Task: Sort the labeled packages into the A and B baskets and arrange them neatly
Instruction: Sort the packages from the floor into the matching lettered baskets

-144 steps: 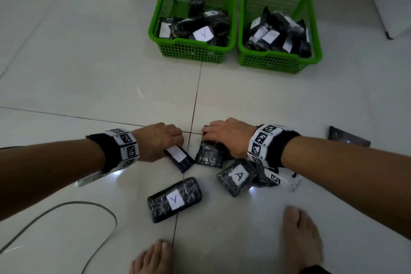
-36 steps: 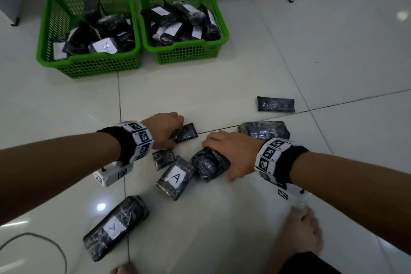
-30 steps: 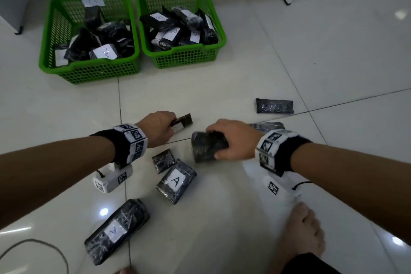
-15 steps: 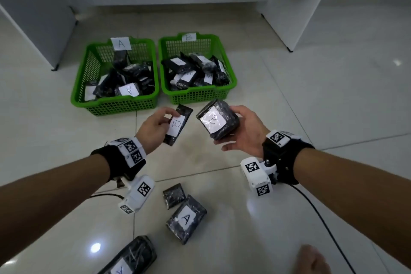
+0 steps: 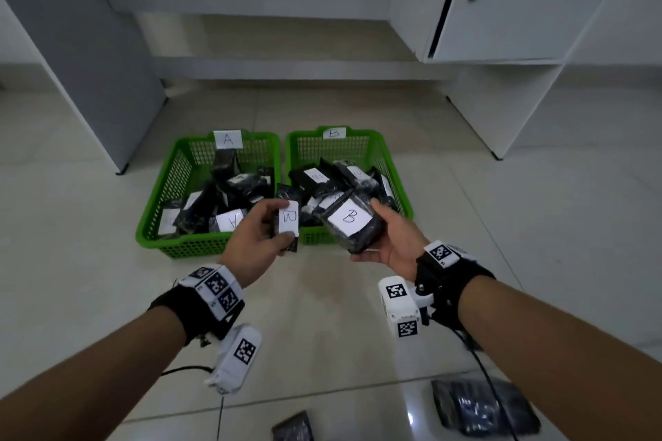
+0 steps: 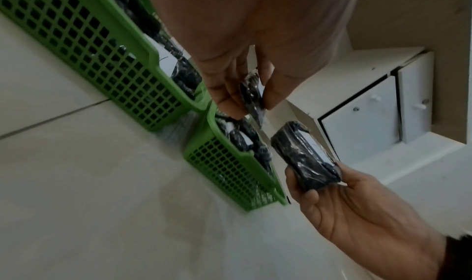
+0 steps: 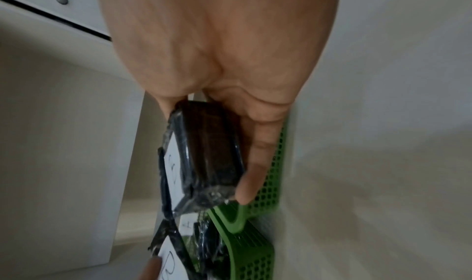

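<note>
Head view, packages: thin B package (image 5: 288,225) pinched by left hand (image 5: 256,243); thick B package (image 5: 353,222) cradled in right hand (image 5: 390,243), labels up for reading.
Baskets: B basket (image 5: 396,168) beyond, A basket (image 5: 161,197) left, on floor (image 5: 537,225).

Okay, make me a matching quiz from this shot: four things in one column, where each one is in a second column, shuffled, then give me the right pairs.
Things
1. thin B package
2. thick B package
3. A basket
4. B basket

Places
a. on the floor, the right one of the two baskets
b. pinched in the left hand
c. on the floor, the left one of the two baskets
d. lying in the palm of the right hand

Pairs: 1-b, 2-d, 3-c, 4-a
</note>
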